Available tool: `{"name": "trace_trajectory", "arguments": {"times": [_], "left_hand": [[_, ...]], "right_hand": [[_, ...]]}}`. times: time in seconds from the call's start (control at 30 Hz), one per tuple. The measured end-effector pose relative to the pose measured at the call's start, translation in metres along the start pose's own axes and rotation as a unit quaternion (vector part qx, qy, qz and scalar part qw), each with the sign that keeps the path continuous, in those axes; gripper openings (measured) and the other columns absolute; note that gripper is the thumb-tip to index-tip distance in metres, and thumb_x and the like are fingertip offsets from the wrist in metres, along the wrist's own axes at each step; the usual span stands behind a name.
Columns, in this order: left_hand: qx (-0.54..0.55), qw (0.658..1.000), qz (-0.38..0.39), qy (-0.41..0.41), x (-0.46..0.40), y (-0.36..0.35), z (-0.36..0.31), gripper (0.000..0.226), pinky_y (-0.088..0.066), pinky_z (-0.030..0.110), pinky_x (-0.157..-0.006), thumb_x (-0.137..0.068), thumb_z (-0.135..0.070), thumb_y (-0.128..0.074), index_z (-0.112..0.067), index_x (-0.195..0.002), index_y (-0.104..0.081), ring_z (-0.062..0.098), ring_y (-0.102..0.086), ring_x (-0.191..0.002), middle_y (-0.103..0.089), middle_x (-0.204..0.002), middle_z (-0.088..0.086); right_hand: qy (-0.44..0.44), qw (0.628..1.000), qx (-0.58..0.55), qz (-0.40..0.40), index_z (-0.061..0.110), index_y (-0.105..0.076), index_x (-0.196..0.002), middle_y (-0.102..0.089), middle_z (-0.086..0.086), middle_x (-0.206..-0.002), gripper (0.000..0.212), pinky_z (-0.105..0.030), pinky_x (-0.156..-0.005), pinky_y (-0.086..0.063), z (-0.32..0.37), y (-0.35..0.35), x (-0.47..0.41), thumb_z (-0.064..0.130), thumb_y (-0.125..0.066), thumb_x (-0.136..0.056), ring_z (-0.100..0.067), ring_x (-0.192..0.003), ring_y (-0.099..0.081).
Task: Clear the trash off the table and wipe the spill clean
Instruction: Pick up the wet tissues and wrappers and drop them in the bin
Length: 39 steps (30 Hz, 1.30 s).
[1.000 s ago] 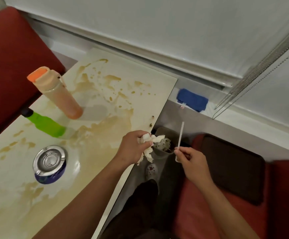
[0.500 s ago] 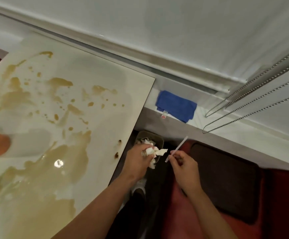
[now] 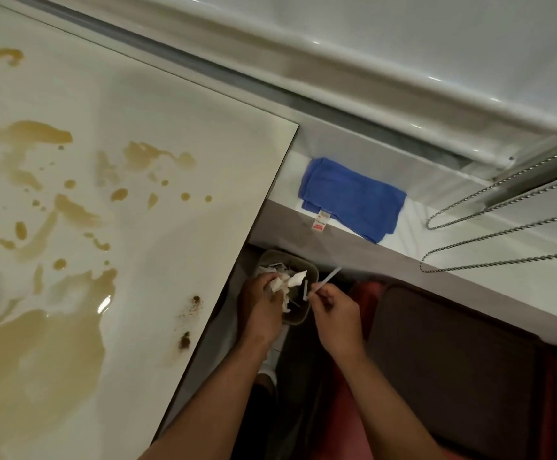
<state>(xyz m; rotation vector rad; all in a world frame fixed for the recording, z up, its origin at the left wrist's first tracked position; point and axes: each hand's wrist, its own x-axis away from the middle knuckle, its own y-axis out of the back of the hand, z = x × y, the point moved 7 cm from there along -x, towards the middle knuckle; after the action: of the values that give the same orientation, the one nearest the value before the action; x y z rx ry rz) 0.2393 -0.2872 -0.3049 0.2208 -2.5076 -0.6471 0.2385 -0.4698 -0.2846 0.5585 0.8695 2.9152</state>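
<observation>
The left hand (image 3: 259, 305) reaches down past the table edge, fingers curled round a crumpled wad of white tissue paper (image 3: 288, 283), holding it right over the mouth of a small grey-brown plastic waste bin (image 3: 298, 318) on the floor. The right hand (image 3: 335, 315) hangs just beside it, thumb and forefinger pinching the lower end of a thin white plastic straw (image 3: 328, 280) that slants up and to the right above the bin's rim. Both forearms run up from the bottom of the view, close together.

The bin is a rounded rectangle with a thin lip; inside it lie more scraps of white paper and a short pale stick-like piece, partly hidden by the hands.

To the left, the glossy cream tabletop (image 3: 204, 134) has a straight dark edge and reflects a light. Brown liquid spill (image 3: 38, 343) covers much of it: one wide pool near the lower left, smaller splashes and drops higher up, and two dark crumbly spots (image 3: 184, 340) near the edge.

Beyond the bin, a folded blue terry cloth (image 3: 353, 197) with a small red-and-white label lies on a white ledge (image 3: 469, 260) under the window. Beaded metal blind chains (image 3: 502, 234) hang at the right. A dark brown cushion (image 3: 453, 370) sits on a red upholstered seat (image 3: 370, 293) beside the right forearm.
</observation>
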Motion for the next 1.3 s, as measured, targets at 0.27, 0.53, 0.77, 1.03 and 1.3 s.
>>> {"name": "trace_trajectory", "arguments": {"times": [0.27,0.53,0.77,1.03,1.3], "left_hand": [[0.004,1.000,-0.013,0.019,-0.019,-0.012,0.018,0.034,-0.055,0.041,-0.098,-0.089,-0.012,-0.064,-0.029,-0.118,-0.069,0.016,-0.064,-0.112,-0.066,-0.122,-0.002],[0.000,1.000,0.016,0.003,-0.024,-0.027,-0.003,0.031,-0.046,0.013,-0.091,-0.093,-0.003,-0.062,-0.016,-0.121,-0.069,0.011,-0.059,-0.108,-0.065,-0.124,0.001],[-0.025,0.998,0.062,-0.011,-0.027,-0.044,-0.003,0.036,-0.051,0.022,-0.098,-0.092,-0.015,-0.069,-0.021,-0.127,-0.066,0.016,-0.062,-0.115,-0.064,-0.128,-0.001],[-0.040,0.995,0.075,-0.046,0.002,-0.034,-0.013,0.039,-0.042,0.020,-0.101,-0.093,-0.004,-0.065,-0.010,-0.132,-0.062,0.018,-0.058,-0.121,-0.063,-0.132,0.006],[-0.014,0.990,0.081,-0.117,0.059,0.021,-0.054,0.039,-0.051,0.038,-0.104,-0.090,-0.017,-0.071,-0.023,-0.128,-0.065,0.011,-0.063,-0.114,-0.068,-0.123,-0.004]], "right_hand": [[-0.045,0.994,0.071,0.068,0.019,-0.056,-0.144,-0.067,0.003,-0.133,0.051,-0.036,-0.102,-0.054,-0.034,-0.019,-0.024,0.026,-0.069,-0.096,-0.012,-0.118,-0.065],[-0.022,0.996,0.065,0.061,0.022,-0.068,-0.130,-0.073,0.012,-0.114,0.033,-0.021,-0.092,-0.054,-0.034,0.007,0.000,0.023,-0.068,-0.097,0.000,-0.103,-0.067],[-0.013,0.998,0.052,0.043,0.023,-0.073,-0.121,-0.072,0.017,-0.103,0.025,-0.011,-0.085,-0.052,-0.035,0.019,0.011,0.018,-0.069,-0.097,0.011,-0.099,-0.064],[0.010,0.999,0.034,0.020,0.023,-0.074,-0.120,-0.075,0.014,-0.103,0.023,-0.011,-0.084,-0.052,-0.003,0.033,0.019,0.021,-0.068,-0.097,0.008,-0.095,-0.067],[0.073,0.997,0.027,-0.028,0.022,-0.076,-0.115,-0.076,0.014,-0.099,0.021,-0.005,-0.082,-0.047,0.076,0.063,0.065,0.019,-0.071,-0.095,0.006,-0.091,-0.068]]}}
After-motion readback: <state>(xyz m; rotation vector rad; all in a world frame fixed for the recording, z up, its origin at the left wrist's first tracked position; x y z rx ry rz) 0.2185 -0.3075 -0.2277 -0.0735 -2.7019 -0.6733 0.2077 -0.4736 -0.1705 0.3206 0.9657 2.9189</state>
